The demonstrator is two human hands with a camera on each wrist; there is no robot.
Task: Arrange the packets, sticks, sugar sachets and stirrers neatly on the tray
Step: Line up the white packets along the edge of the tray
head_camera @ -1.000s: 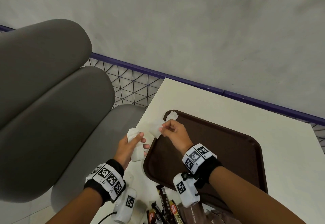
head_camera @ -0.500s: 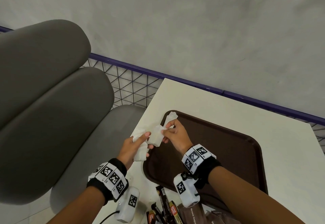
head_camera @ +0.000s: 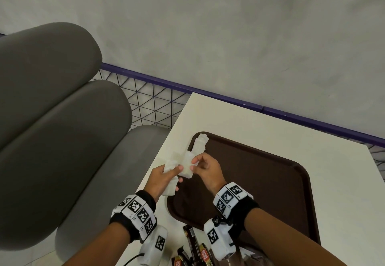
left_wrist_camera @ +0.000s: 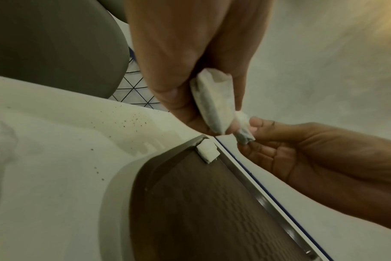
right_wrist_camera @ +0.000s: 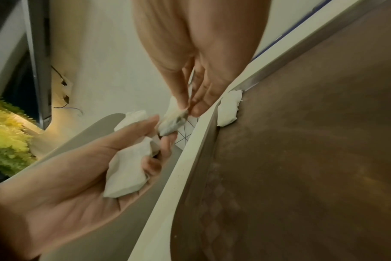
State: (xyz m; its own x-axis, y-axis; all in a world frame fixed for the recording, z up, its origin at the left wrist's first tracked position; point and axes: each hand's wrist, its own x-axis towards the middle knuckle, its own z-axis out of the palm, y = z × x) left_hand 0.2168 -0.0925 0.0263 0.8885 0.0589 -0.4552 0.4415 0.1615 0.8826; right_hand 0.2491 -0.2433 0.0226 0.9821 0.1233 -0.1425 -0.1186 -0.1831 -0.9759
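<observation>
My left hand (head_camera: pixel 176 175) grips a small bundle of white sugar sachets (head_camera: pixel 169 184) over the table's left edge; the same bundle (right_wrist_camera: pixel 127 173) lies in its palm in the right wrist view. Beside it, my right hand (head_camera: pixel 193 165) pinches one more white sachet (head_camera: pixel 186 166) by its end, touching the left hand's fingertips. That pinched sachet (left_wrist_camera: pixel 243 130) also shows in the left wrist view. Another white sachet (head_camera: pixel 200 142) lies in the far left corner of the brown tray (head_camera: pixel 270 182).
Dark stick packets (head_camera: pixel 191 242) lie on the white table (head_camera: pixel 229 119) at the near edge, left of the tray. A grey padded seat (head_camera: pixel 62 119) stands left of the table. A purple rail and wire grid (head_camera: pixel 156 103) run behind.
My hands have come together: the right hand carried its sachet left and down to the left hand, which rose toward the tray's left rim. The sachet in the tray corner has not moved.
</observation>
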